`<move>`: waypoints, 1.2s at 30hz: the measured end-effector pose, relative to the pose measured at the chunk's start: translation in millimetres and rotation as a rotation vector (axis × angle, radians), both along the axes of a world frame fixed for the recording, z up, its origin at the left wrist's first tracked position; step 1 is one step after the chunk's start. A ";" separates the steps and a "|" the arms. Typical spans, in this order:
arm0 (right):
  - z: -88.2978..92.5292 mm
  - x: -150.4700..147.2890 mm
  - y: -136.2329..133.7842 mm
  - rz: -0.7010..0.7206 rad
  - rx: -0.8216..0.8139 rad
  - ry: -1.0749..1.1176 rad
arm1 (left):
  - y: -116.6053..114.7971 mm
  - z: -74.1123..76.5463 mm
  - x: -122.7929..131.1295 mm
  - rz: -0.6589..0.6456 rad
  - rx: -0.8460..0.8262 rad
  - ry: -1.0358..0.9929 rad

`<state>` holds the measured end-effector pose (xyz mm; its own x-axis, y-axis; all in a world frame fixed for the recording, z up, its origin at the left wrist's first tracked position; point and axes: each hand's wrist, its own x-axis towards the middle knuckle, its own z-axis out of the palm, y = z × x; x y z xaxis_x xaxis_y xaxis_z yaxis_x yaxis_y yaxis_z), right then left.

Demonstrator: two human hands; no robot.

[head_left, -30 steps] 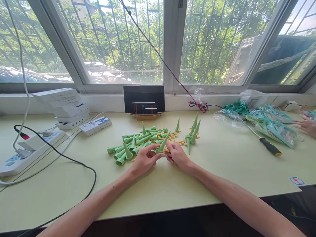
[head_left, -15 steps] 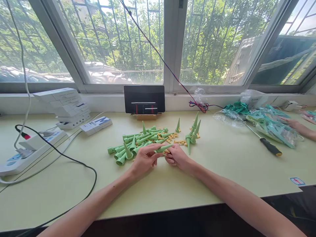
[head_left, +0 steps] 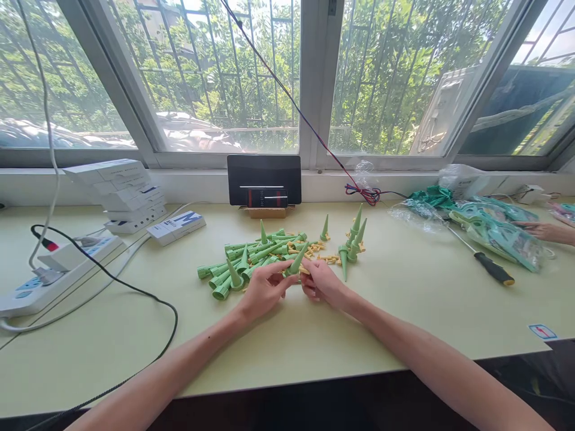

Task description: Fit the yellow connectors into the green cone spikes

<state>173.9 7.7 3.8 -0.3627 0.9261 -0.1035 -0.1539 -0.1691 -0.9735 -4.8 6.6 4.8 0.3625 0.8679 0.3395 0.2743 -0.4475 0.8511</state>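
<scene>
Between the fingers of my left hand (head_left: 264, 292) is a green plastic spike (head_left: 298, 260), its point tilted up and to the right. My right hand (head_left: 329, 284) pinches a small yellow plastic piece (head_left: 304, 271) close against the spike's wide end; whether it sits in the spike I cannot tell. Behind my left hand lies a pile of green spikes and tubes (head_left: 261, 254). Loose yellow pieces (head_left: 330, 259) lie beyond my right hand. To the right, several green spikes with yellow pieces (head_left: 358, 239) stand in a cluster, and a single spike (head_left: 324, 227) stands behind.
A screwdriver (head_left: 493, 267) and bagged green items (head_left: 498, 230) lie at the right, where another person's hand (head_left: 541, 231) reaches in. A phone (head_left: 268, 198) leans before a black panel (head_left: 264, 170). White boxes (head_left: 128, 194) and a power strip (head_left: 58, 275) with cables occupy the left.
The spike in my left hand has turned from nearly level to steeply upward. More of the yellow piece in my right hand shows. The other person's hand has shifted slightly.
</scene>
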 end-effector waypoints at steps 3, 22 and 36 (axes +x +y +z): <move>-0.4 0.0 -0.6 -0.099 0.255 -0.189 | -0.1 1.5 -1.0 0.014 -0.043 -0.013; 3.5 3.5 -4.2 -0.160 0.806 -0.554 | 1.2 1.7 -2.5 0.063 -0.112 -0.077; -3.0 2.6 -3.6 -0.148 0.662 -0.453 | 1.9 0.5 -2.6 0.037 -0.075 -0.022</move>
<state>176.5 4.1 0.8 -0.2860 0.8821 0.3744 0.3033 0.4539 -0.8378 -7.4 8.5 5.4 0.3225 0.9039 0.2808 0.2706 -0.3723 0.8878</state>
